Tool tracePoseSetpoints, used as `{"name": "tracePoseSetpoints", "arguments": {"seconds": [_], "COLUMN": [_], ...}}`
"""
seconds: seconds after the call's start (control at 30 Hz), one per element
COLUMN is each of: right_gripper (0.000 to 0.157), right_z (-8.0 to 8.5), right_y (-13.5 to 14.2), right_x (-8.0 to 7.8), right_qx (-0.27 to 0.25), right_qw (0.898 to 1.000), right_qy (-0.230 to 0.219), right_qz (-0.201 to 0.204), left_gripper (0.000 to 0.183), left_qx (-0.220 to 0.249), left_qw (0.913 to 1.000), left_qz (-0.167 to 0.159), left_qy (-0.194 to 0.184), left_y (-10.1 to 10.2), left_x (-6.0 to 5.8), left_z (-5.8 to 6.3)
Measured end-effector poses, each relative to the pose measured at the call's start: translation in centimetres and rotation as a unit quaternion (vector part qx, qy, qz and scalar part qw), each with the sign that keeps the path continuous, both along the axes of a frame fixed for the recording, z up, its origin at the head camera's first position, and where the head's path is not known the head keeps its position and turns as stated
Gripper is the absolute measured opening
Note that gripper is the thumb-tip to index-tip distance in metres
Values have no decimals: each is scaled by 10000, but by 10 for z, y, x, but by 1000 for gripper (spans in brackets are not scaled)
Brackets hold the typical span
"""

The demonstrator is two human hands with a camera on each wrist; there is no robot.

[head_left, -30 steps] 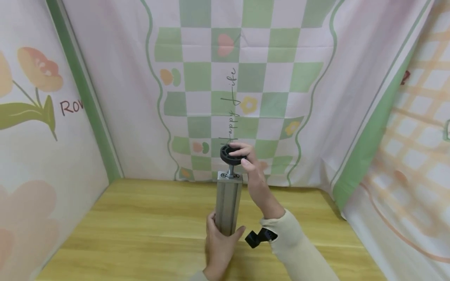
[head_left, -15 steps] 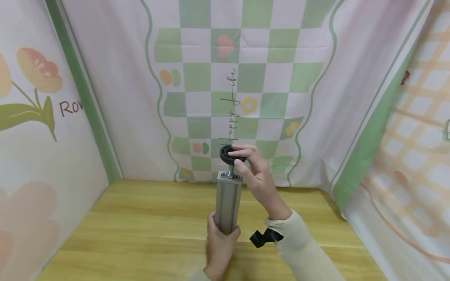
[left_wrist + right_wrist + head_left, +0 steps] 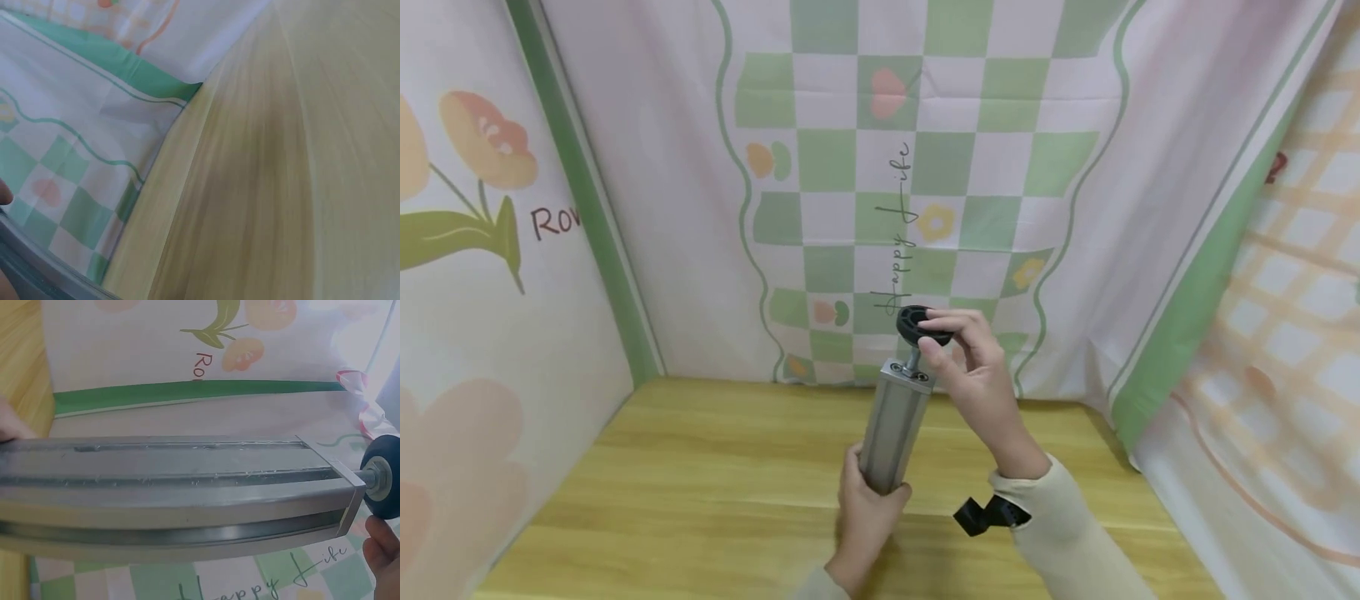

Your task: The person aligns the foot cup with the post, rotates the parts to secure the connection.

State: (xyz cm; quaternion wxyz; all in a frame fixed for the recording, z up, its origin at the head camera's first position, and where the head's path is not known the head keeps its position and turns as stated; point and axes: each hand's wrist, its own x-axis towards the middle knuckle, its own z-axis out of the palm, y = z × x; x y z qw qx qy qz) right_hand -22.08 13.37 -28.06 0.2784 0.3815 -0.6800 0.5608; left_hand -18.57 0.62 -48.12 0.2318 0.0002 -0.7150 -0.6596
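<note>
In the head view, an aluminium profile [image 3: 895, 433] stands tilted, its top leaning right. Its upper end has a metal end plate [image 3: 898, 373], from which a short metal stem [image 3: 913, 360] carries a round black levelling foot [image 3: 910, 327]. My left hand [image 3: 867, 517] grips the profile near its lower end, which the hand hides. With thumb and fingers, my right hand [image 3: 981, 379] pinches the rim of the foot. The right wrist view shows the slotted profile [image 3: 162, 500] lengthwise, and a nut [image 3: 379, 478] under the foot. Only a strip of the profile [image 3: 37, 265] enters the left wrist view.
Below the hands lies a wood-grain table [image 3: 715, 483]. A printed curtain [image 3: 820, 158] hangs along its back edge, with more printed cloth at the left [image 3: 467, 350] and right [image 3: 1300, 333]. A black wrist device [image 3: 992, 514] sits on the right sleeve.
The profile's top has swung right, and my right hand has moved right with the foot. My left thumb, first held away, now lies against the profile. The head view has shifted slightly.
</note>
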Motion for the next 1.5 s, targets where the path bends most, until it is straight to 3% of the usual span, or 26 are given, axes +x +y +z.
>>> {"name": "tracePoseSetpoints", "arguments": {"seconds": [0.17,0.37,0.47,0.67,0.83,1.03,1.17,1.37,1.5], "right_gripper": [16,16,17,13,14,13,16,27,30], "right_z": [-4,-14,-20,-32,-44,-62,-78,-104,-122], "right_y": [11,26,34,49,63,74,82,96,105], "right_x": [6,16,24,35,39,44,48,53,57], "right_qx": [-116,116,65,-187,109,401,724,1433,1733], "right_qw": [9989,9897,9890,9872,9768,9644,9471,9027,8758], "right_qy": [-55,54,-231,-1037,-1452,-1616,-2143,-3398,-3934], "right_qz": [-452,-1424,-1461,-1201,-1571,-2057,-2278,-2218,-2196], "left_gripper": [68,68,70,69,69,71,76,75,69], "left_qx": [-519,-1184,-1500,-2354,-2957,-3572,-4101,-4674,-4908], "left_qw": [9985,9910,9849,9648,9476,9262,9040,8738,8556], "left_qz": [-44,-322,-572,-844,-771,-807,-867,-1051,-1485], "left_qy": [142,540,641,819,926,901,837,837,706], "left_y": [-12,-37,-48,-70,-84,-102,-114,-127,-132], "left_x": [-1,-4,-3,-5,-9,-11,-12,-15,-17], "left_z": [3,0,1,4,7,12,16,15,12]}}
